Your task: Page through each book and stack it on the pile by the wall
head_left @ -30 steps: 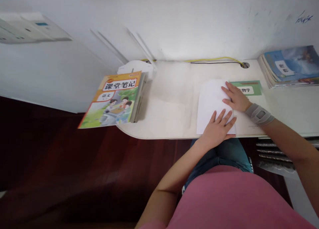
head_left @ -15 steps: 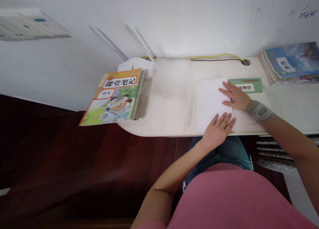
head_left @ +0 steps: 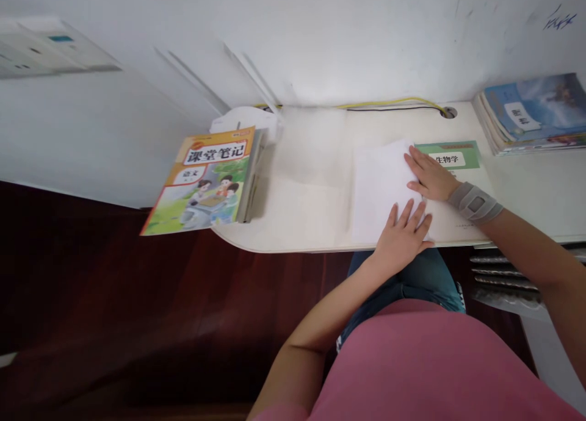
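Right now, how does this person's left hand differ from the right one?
The right hand has a grey band at its wrist; the left hand has a bare wrist. The left hand is near the front edge of the desk, while the right hand lies farther back. The left hand's fingers point away and rightward; the right hand's point leftward and away. Both have spread fingers on the white paper.

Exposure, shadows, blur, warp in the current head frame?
Head view, centre: left hand and right hand fairly sharp; white sheet bright, little texture. Head view, left: switch panel looks stretched, soft; book stack casts soft shadow rightward; floor very dark, faint sheen.
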Demonstrator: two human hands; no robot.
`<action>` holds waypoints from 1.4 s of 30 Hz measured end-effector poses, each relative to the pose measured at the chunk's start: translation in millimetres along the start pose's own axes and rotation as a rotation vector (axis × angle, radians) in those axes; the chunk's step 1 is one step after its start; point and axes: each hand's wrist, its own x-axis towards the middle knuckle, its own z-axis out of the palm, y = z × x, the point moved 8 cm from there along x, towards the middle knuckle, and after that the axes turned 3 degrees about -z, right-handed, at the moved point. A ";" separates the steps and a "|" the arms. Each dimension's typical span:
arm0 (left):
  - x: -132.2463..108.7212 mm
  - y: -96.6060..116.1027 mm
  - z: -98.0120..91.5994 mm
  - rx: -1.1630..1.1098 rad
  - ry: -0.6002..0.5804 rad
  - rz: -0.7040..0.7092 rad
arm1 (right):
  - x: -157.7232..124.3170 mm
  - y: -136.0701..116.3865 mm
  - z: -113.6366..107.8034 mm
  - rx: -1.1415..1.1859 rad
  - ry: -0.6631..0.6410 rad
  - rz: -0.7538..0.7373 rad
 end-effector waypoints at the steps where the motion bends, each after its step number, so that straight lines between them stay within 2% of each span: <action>1: 0.0 -0.3 1.6 0.000 -0.008 -0.003 | -0.2 -0.4 0.7 -0.008 -0.006 -0.003; 11: -2.8 -4.1 11.1 -0.021 -0.061 -0.024 | 1.0 2.0 1.9 -0.009 0.019 0.020; 20: -8.4 -7.6 9.5 -0.026 -0.077 -0.045 | 1.1 -5.5 4.4 -0.067 -0.073 -0.044; 37: -15.9 -14.7 13.9 -0.021 -0.180 -0.086 | 11.0 -16.7 15.6 -0.087 -0.200 0.121; 40: -14.5 -30.7 10.6 -0.018 -0.182 -0.117 | 14.0 -21.6 12.3 -0.147 -0.159 0.160; 42: -16.6 -61.7 -0.1 0.033 -0.142 -0.276 | 9.2 -29.9 9.2 -0.174 -0.105 0.208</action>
